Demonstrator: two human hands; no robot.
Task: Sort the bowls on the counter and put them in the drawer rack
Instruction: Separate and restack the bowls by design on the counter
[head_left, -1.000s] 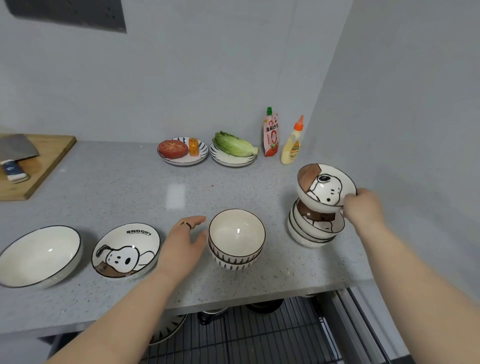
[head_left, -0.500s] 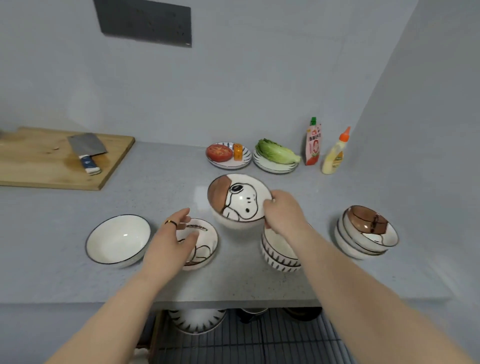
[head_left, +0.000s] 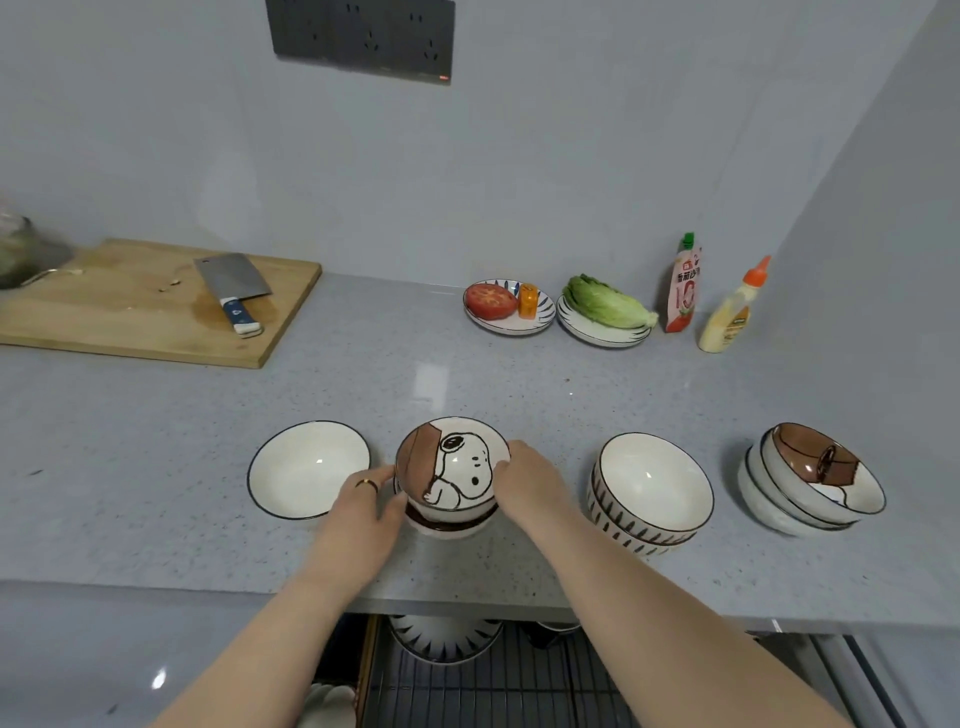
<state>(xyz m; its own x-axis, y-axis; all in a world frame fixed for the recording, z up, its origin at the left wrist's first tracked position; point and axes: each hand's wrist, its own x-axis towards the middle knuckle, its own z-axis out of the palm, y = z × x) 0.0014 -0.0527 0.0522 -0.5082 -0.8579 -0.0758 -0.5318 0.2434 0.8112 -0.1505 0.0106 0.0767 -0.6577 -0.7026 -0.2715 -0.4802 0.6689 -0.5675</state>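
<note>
A cartoon-dog bowl (head_left: 457, 470) sits tilted on top of a second dog bowl (head_left: 449, 524) near the counter's front edge. My right hand (head_left: 527, 480) grips the top bowl's right rim. My left hand (head_left: 363, 499) touches the lower bowl's left side, fingers curled. To the left lies a plain white bowl (head_left: 309, 467) with a dark rim. To the right stand a stack of two striped bowls (head_left: 649, 493) and a stack of dog bowls (head_left: 810, 480). Below the counter the wire drawer rack (head_left: 498, 686) holds a striped bowl (head_left: 444, 636).
A wooden cutting board (head_left: 130, 306) with a cleaver (head_left: 234, 288) lies at the back left. At the back right are a plate with tomato (head_left: 506, 306), a plate with lettuce (head_left: 605, 314) and two sauce bottles (head_left: 683, 283) (head_left: 732, 312). A wall closes the right side.
My right hand carried the dog bowl from the right stack across to the left and set it onto the other dog bowl. My left hand moved in against that bowl.
</note>
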